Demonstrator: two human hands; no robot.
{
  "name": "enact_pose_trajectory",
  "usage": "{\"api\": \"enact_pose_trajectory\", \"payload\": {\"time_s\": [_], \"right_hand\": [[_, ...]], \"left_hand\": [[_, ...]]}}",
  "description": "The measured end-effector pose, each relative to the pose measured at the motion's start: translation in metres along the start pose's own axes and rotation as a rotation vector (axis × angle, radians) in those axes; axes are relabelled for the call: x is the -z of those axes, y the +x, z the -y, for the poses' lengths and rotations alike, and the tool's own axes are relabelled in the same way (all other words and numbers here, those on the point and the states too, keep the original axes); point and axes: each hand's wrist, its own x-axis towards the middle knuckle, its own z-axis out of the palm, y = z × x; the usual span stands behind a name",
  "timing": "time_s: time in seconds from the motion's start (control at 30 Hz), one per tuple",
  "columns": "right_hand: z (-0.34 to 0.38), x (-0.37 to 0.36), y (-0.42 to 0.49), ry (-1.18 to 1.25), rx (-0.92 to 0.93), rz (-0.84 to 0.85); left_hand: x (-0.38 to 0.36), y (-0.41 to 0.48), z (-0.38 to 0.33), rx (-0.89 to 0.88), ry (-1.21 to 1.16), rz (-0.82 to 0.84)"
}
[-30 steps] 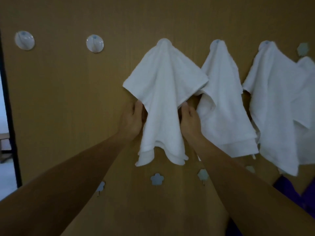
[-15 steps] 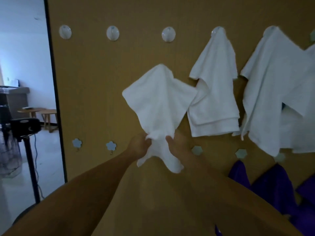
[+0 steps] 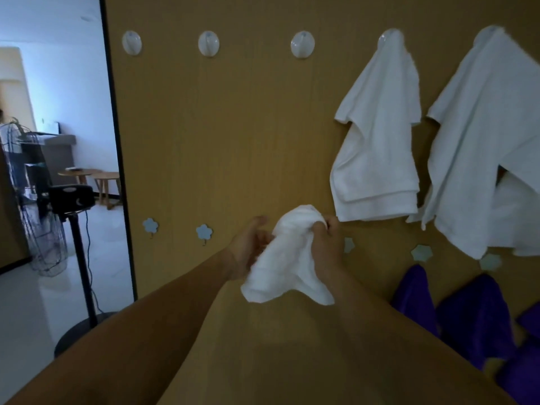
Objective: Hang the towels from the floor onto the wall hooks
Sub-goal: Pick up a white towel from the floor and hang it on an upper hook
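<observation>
Head view has the left hand [image 3: 248, 251] and right hand [image 3: 325, 247] curling fingers round a bunched white towel [image 3: 287, 258], low before the wall beneath a bare hook [image 3: 302, 44]; it looks soft, light and limp, probably best pinched near a corner.

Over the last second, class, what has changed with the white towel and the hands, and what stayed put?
The white towel came off its hook, now bare, and dropped down the wall. The left hand and right hand followed it down and now hold it bunched between them. The hung towels and the purple towels stayed in place.
</observation>
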Motion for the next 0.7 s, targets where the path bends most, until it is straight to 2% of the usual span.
{"api": "enact_pose_trajectory", "payload": {"time_s": [0.03, 0.1, 0.17, 0.3, 0.43, 0.57, 0.7], "right_hand": [[0.000, 0.002, -0.001, 0.043, -0.014, -0.022], [0.003, 0.005, -0.004, 0.144, -0.044, -0.050], [0.006, 0.007, -0.006, 0.197, -0.067, -0.065], [0.021, 0.007, -0.010, 0.230, -0.031, -0.121], [0.037, 0.005, -0.007, 0.170, -0.006, -0.185], [0.048, 0.004, -0.007, 0.213, 0.037, -0.240], [0.056, -0.002, -0.006, 0.257, 0.069, -0.262]], "left_hand": [[0.004, 0.003, -0.001, 0.006, -0.020, -0.057], [0.013, 0.008, 0.002, -0.029, 0.187, -0.215], [0.022, 0.010, 0.005, -0.017, 0.320, -0.254], [0.029, 0.009, -0.004, 0.185, 0.166, -0.069], [0.038, 0.007, -0.014, 0.297, 0.271, 0.129], [0.047, 0.007, -0.028, 0.508, 0.379, 0.267], [0.055, 0.007, -0.039, 0.612, 0.489, 0.312]]}}
